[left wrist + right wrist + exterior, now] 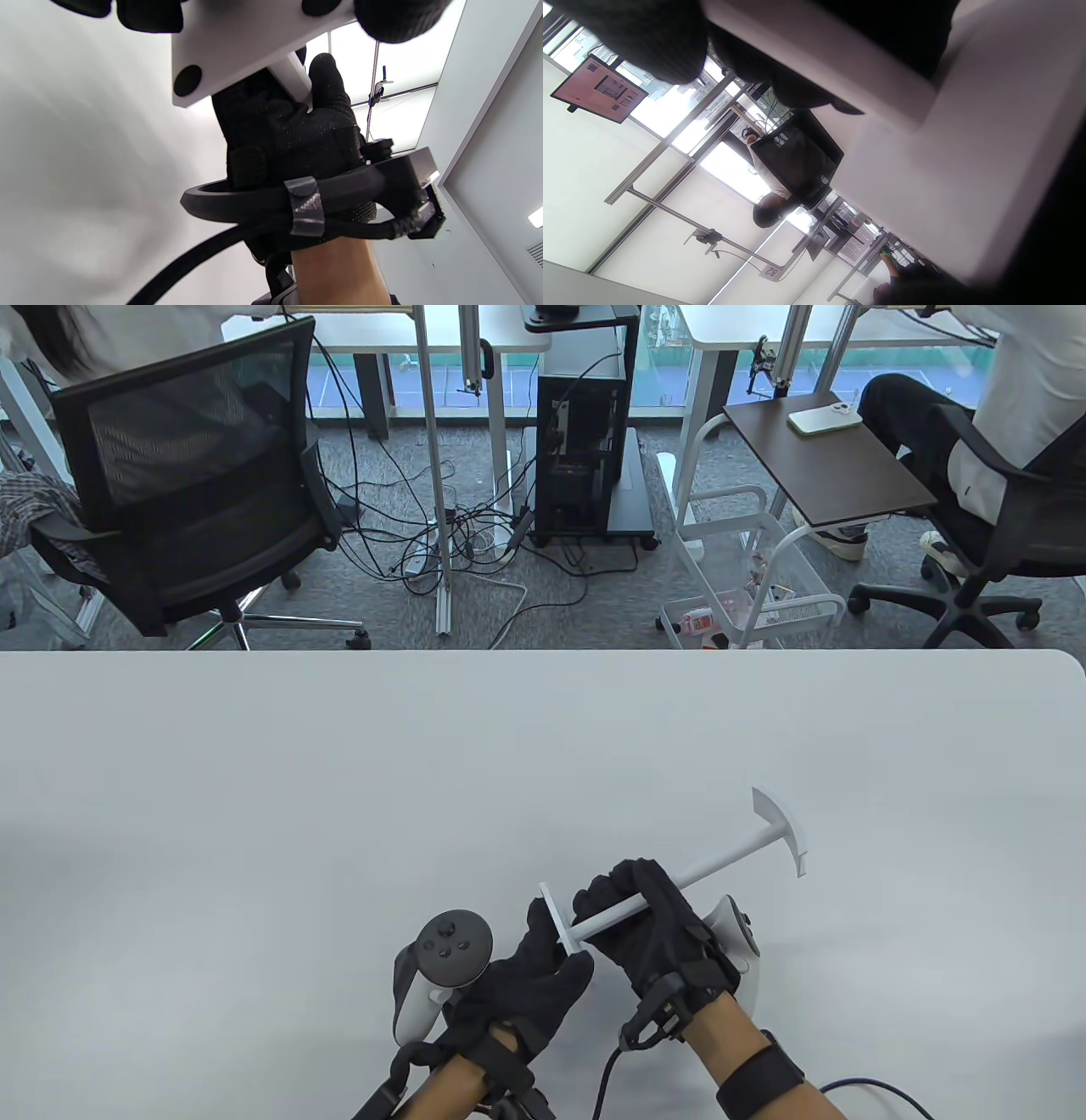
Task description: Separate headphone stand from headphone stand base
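Table view: the headphone stand (679, 875) is held above the near part of the table (339, 814), right of centre, lying almost level. Its curved rest points far and right; the base (556, 918) is a flat plate at the near-left end, still joined to the post. The right hand (653, 937) wraps the post just beside the base, fingers curled around it. The left hand (526, 984) holds the base from the near-left side; its fingers sit behind the plate, so their exact lie cannot be told here.

Left wrist view: the underside of the base (237, 51), with dark round feet, fills the top. Left fingertips (398, 19) press on the plate's edges at both upper corners, pinching it between them. The right hand (288, 127) closes around the post directly behind the plate.

Right wrist view: blurred. The white post (818, 55) and the plate (958, 169) are close to the lens, with dark fingers (636, 38) curled over the post.

Procedure, as a judgement: keep the base fixed with the left hand. Pull the post straight along its own axis with the right hand, twisting slightly if the joint resists. Avoid bending sideways; that may crack the socket.
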The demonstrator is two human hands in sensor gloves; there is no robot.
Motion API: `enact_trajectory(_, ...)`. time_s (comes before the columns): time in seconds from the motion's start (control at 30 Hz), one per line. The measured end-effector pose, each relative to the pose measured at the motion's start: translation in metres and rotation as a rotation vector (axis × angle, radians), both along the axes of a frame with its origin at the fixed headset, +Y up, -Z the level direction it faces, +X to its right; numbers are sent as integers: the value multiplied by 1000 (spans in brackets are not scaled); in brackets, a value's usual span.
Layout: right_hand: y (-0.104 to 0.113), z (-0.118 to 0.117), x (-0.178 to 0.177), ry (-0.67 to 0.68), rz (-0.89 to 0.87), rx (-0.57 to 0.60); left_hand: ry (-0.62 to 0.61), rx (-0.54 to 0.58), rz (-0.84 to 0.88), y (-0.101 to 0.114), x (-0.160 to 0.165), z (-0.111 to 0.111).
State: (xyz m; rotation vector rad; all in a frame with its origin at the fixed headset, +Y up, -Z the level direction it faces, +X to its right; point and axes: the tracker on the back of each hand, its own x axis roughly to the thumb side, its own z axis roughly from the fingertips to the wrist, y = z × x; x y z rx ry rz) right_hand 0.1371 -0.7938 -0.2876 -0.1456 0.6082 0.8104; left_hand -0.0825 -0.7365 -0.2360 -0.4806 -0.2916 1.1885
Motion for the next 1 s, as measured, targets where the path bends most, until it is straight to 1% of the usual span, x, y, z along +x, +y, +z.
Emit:
enact_trajectory(0.13, -5, 4, -7, 84, 34, -17, 37, 23, -45, 1, -3, -1)
enact_trajectory(0.23, -7, 6, -15, 171, 89, 36, 102, 14, -75, 0, -7, 0)
enact_trajectory(0.4, -5, 8, -22, 227, 51, 57, 148, 16, -89, 0, -13, -1)
enact_trajectory(0.5, -5, 9, -26, 221, 24, 58, 164, 24, -96, 0, -14, -1)
enact_trajectory(0.6, -2, 11, -28, 202, 15, 84, 172, 35, -89, 2, -16, -1)
enact_trajectory(0.8, 5, 14, -32, 173, -42, 110, 223, 49, -62, 6, -21, 0)
enact_trajectory(0.9, 7, 12, -26, 154, -52, 127, 263, 50, -47, 6, -27, -1)
enact_trajectory(1.0, 11, 8, -13, 111, -67, 130, 308, 22, -18, 3, -36, -4)
